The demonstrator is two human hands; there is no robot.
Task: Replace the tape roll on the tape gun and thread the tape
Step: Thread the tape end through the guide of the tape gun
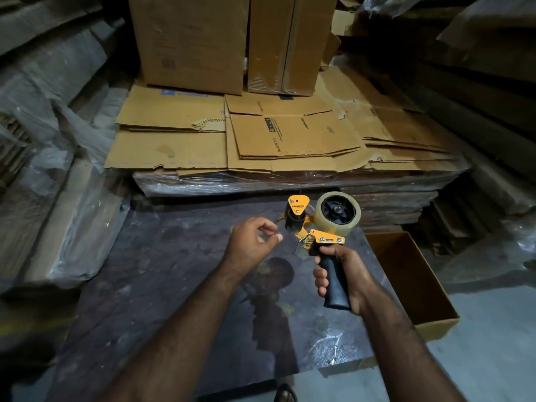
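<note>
An orange tape gun (314, 227) with a black handle is held upright over a dark sheet. My right hand (342, 271) is wrapped around that handle. A clear tape roll (338, 211) sits on the gun's black hub at the upper right. The black front roller and orange guide plate (296, 213) are at the gun's left end. My left hand (252, 242) hovers just left of the roller, thumb and forefinger curled close together. Whether a clear tape end lies between those fingers cannot be told.
A dark glossy sheet (174, 285) covers the surface below my hands. An open cardboard box (412, 285) stands to the right. Flattened cartons (261, 140) lie on a wrapped stack ahead, with upright cartons (203, 42) behind. Plastic-wrapped bundles (52, 169) line the left side.
</note>
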